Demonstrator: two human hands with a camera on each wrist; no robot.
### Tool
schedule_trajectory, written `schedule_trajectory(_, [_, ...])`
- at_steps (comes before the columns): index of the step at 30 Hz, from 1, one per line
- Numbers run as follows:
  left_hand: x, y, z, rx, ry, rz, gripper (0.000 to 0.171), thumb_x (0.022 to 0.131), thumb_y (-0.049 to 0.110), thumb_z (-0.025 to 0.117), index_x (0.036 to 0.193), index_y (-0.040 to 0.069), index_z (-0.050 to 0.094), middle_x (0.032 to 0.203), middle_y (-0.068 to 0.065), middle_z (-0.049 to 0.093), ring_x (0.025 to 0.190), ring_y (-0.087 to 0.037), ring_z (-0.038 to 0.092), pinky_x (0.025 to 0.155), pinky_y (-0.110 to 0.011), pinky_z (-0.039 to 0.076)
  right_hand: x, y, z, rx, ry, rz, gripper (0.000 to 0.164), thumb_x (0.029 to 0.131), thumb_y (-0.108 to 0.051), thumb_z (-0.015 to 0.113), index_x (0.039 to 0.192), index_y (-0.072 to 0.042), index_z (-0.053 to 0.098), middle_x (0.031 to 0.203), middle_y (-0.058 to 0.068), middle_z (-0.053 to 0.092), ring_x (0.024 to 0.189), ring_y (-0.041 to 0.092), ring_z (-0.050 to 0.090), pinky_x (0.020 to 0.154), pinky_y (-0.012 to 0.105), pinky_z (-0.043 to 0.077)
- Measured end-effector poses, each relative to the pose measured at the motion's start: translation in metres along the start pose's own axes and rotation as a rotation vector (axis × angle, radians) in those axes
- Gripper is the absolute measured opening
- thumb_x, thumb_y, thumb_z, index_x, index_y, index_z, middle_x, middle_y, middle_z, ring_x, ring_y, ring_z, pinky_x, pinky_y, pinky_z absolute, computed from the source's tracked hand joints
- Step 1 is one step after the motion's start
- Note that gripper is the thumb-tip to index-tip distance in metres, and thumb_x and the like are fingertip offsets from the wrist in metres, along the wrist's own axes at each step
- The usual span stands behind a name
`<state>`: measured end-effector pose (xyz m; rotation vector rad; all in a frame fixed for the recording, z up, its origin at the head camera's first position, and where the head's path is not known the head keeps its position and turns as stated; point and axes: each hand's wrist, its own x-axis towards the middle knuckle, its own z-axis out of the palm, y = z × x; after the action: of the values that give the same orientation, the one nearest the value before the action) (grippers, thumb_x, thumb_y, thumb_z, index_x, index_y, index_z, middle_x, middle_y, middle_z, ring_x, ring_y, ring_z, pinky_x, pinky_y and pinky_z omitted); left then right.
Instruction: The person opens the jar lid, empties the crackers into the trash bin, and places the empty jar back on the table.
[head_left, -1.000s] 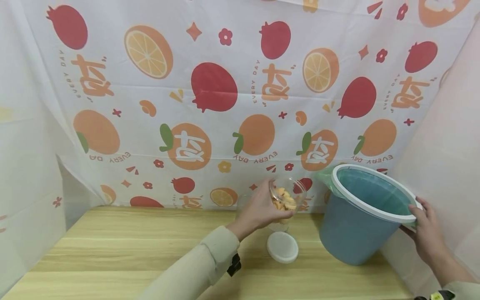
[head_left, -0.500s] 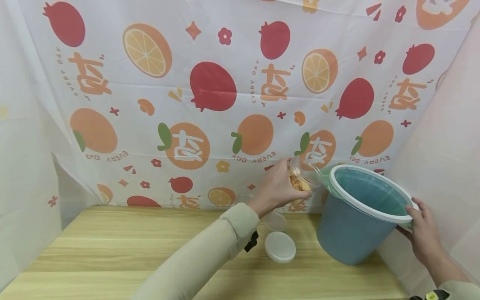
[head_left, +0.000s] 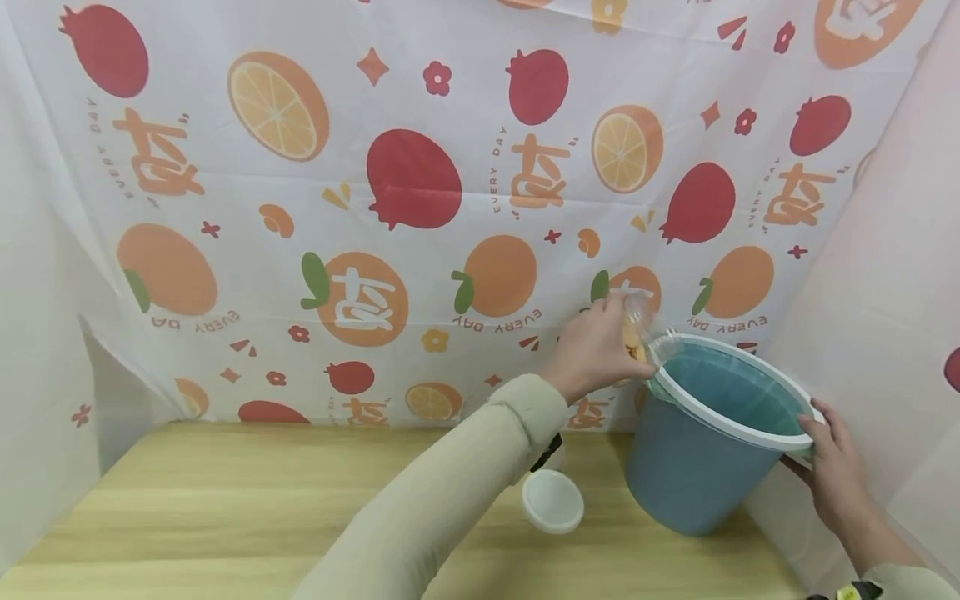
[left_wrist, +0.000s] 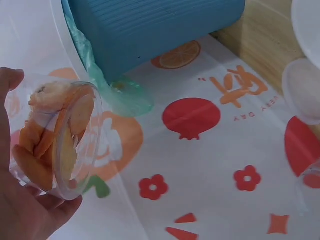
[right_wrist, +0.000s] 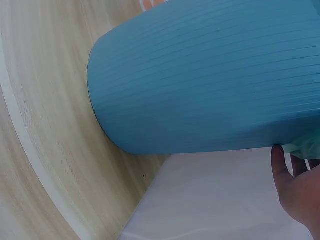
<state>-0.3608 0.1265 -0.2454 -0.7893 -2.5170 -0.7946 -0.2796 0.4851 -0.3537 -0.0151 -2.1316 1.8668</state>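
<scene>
My left hand (head_left: 592,350) grips a clear plastic tub (left_wrist: 82,150) of golden-brown, bread-like pieces (left_wrist: 37,145). The tub is tipped to the right, its mouth at the left side of the rim of a blue trash can (head_left: 693,475). Inside the can is a green bag (left_wrist: 122,95), part of which hangs over the white rim (head_left: 757,421). On the can's right side, my right hand (head_left: 836,467) holds that rim, thumb on top and fingers beneath. The pieces are still inside the tub.
A round white lid (head_left: 552,502) lies on the wooden table (head_left: 247,500) left of the can. Part of a clear container (left_wrist: 310,187) shows at the left wrist view's right edge. A fruit-printed sheet (head_left: 420,283) hangs behind the table.
My left hand has carried the tub right and up to the can's rim, tipping it further over. My right hand keeps its hold on the rim. The head view has shifted slightly.
</scene>
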Motion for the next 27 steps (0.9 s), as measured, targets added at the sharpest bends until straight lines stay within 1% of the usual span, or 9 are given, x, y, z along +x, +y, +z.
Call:
schedule_trajectory(3, [0.008,0.01,0.001,0.086,-0.025,0.038,0.094,0.075,0.056,0.08,0.149,0.016,0.038,0.134,0.0,0.057,0.095,-0.012,0.06,0.076,-0.024,0.055,0.001,-0.002,0.001,-0.001,0.007,0.002,0.066,0.11,-0.033,0.039,0.164,-0.026,0.003,0.125,-0.02,0.041,0.095,-0.014,0.058,0.07,0.013,0.055])
schedule_trajectory(8, [0.016,0.026,0.009,0.247,-0.045,0.077,0.095,0.074,0.062,0.079,0.147,0.017,0.038,0.138,0.003,0.056,0.112,-0.012,0.059,0.093,-0.029,0.056,0.0,-0.003,0.0,-0.011,-0.007,0.011,0.065,0.11,-0.034,0.038,0.164,-0.027,0.003,0.122,-0.021,0.042,0.095,-0.014,0.058,0.07,0.014,0.056])
schedule_trajectory(10, [0.018,0.032,0.013,0.31,-0.048,0.078,0.097,0.073,0.063,0.079,0.148,0.019,0.036,0.141,0.003,0.055,0.12,-0.013,0.057,0.102,-0.034,0.053,-0.001,-0.003,0.0,-0.006,-0.009,0.014,0.065,0.11,-0.034,0.039,0.164,-0.028,0.004,0.12,-0.022,0.043,0.094,-0.013,0.059,0.07,0.014,0.056])
schedule_trajectory(12, [0.02,0.037,0.015,0.365,-0.045,0.074,0.098,0.073,0.064,0.079,0.149,0.021,0.035,0.142,0.003,0.055,0.125,-0.015,0.055,0.106,-0.039,0.05,-0.002,-0.003,0.001,0.012,-0.007,0.017,0.065,0.11,-0.033,0.04,0.164,-0.028,0.004,0.116,-0.023,0.046,0.092,-0.011,0.061,0.07,0.015,0.056])
schedule_trajectory(14, [0.021,0.041,0.017,0.404,-0.042,0.063,0.099,0.073,0.066,0.079,0.15,0.024,0.033,0.143,0.004,0.054,0.127,-0.017,0.053,0.107,-0.04,0.05,-0.003,-0.002,0.001,0.018,-0.004,0.019,0.065,0.11,-0.032,0.04,0.164,-0.028,0.005,0.113,-0.023,0.048,0.092,-0.01,0.061,0.07,0.015,0.056])
schedule_trajectory(17, [0.025,0.045,0.019,0.438,-0.015,0.069,0.098,0.073,0.066,0.08,0.15,0.027,0.034,0.141,0.005,0.055,0.126,-0.017,0.054,0.106,-0.037,0.051,-0.002,-0.001,0.002,0.009,0.005,0.03,0.065,0.109,-0.034,0.04,0.164,-0.029,0.006,0.114,-0.022,0.048,0.092,-0.01,0.061,0.07,0.015,0.056])
schedule_trajectory(19, [0.028,0.048,0.019,0.474,0.001,0.092,0.097,0.073,0.066,0.08,0.15,0.029,0.034,0.14,0.006,0.056,0.125,-0.017,0.054,0.104,-0.034,0.051,-0.001,-0.001,0.003,-0.006,0.008,0.036,0.064,0.109,-0.036,0.04,0.164,-0.029,0.006,0.118,-0.021,0.045,0.093,-0.011,0.06,0.07,0.015,0.056])
schedule_trajectory(22, [0.034,0.051,0.021,0.54,0.038,0.131,0.095,0.073,0.066,0.08,0.149,0.03,0.036,0.138,0.007,0.057,0.122,-0.016,0.055,0.104,-0.034,0.05,0.0,-0.001,0.003,-0.02,0.017,0.04,0.064,0.109,-0.037,0.04,0.164,-0.03,0.007,0.122,-0.021,0.042,0.094,-0.012,0.059,0.071,0.014,0.056])
schedule_trajectory(27, [0.037,0.055,0.028,0.609,0.066,0.159,0.093,0.075,0.065,0.077,0.149,0.027,0.036,0.134,0.007,0.058,0.119,-0.015,0.055,0.101,-0.034,0.051,-0.001,-0.003,0.003,-0.061,0.025,0.041,0.065,0.109,-0.039,0.039,0.164,-0.028,0.005,0.123,-0.021,0.042,0.094,-0.013,0.058,0.072,0.014,0.056])
